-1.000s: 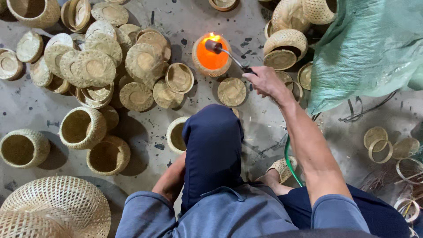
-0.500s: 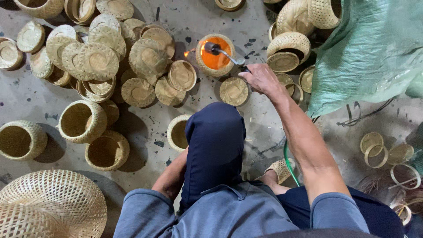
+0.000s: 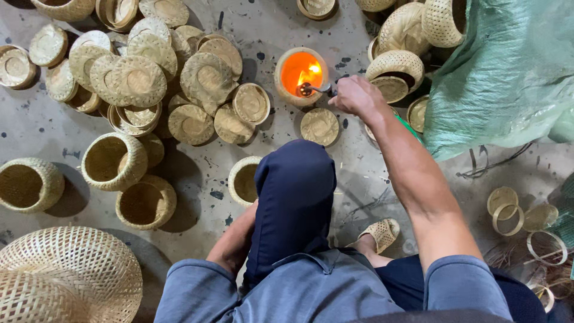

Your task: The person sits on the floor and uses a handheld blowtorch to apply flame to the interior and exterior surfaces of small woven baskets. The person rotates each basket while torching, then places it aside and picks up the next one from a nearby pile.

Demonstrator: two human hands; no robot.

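My right hand (image 3: 357, 96) is stretched forward and grips a small gas torch (image 3: 315, 89) whose nozzle points into a small woven bamboo basket (image 3: 301, 75). A flame burns inside, and the basket's inside glows orange. My left hand (image 3: 233, 246) is tucked under my raised knee in dark blue trousers (image 3: 295, 197), close to another small woven basket (image 3: 244, 179) on the floor; its fingers are hidden.
Round woven lids (image 3: 140, 81) lie in a pile at the upper left. Open baskets (image 3: 113, 160) stand at the left, a large woven one (image 3: 63, 275) at the bottom left. A green sack (image 3: 508, 72) fills the upper right, with bamboo rings (image 3: 508, 209) below it.
The torch tip has gone from above the basket's rim down into it, and the glow now fills the inside. My view has shifted slightly.
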